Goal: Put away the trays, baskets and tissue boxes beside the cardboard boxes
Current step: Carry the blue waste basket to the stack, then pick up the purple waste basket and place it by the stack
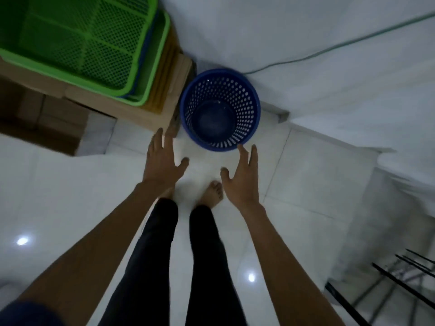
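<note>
Hands spread and empty, my left hand (pixel 162 158) and right hand (pixel 242 175) hang just near of the blue basket (pixel 220 109), which stands upright on the white floor (pixel 306 184) in the corner, just right of the cardboard boxes (pixel 131 109). To do this well I'd keep it snug against the boxes, mouth up, clear of the green cable (pixel 329 47) beyond. Basket looks empty; green trays (pixel 77 43) sit nested on the boxes to the far left.

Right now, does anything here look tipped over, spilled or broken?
Nothing stands out. The blue basket stands upright and empty on the floor beside the cardboard boxes, and the green trays lie stacked on top of them.
</note>
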